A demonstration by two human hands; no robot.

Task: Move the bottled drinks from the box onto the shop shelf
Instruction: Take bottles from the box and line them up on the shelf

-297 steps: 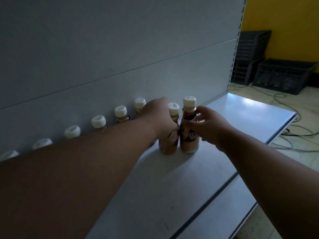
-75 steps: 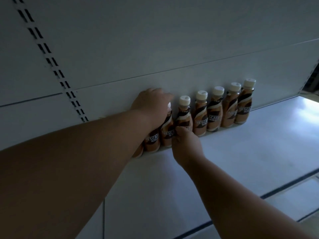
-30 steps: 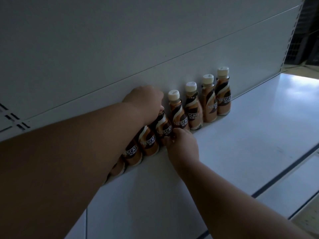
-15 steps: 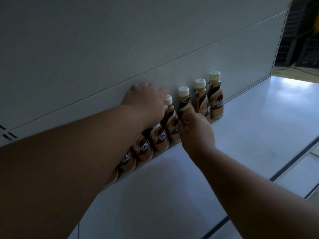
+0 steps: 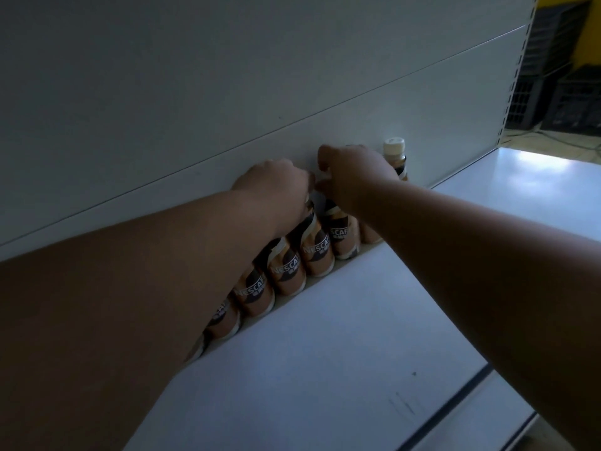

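Observation:
Several brown coffee bottles (image 5: 317, 252) with white caps stand in a row along the back panel of the white shelf (image 5: 325, 369). My left hand (image 5: 276, 187) rests on top of the bottles in the middle of the row, fingers curled over their caps. My right hand (image 5: 354, 172) lies over the tops of the bottles just to the right, fingers closed on one bottle's neck. The last bottle (image 5: 395, 157) on the right stands free, cap showing. My forearms hide the bottles' upper parts. No box is in view.
The grey back panel (image 5: 227, 76) rises behind the row. A perforated upright (image 5: 517, 70) ends the shelf at the right. Dark plastic crates (image 5: 559, 79) stand on the floor beyond, before a yellow wall. The shelf's front edge (image 5: 461, 405) runs diagonally at lower right.
My right hand has risen from the bottles' bodies to their tops and shifted right along the row. My left hand has stayed on the caps. The view has moved closer.

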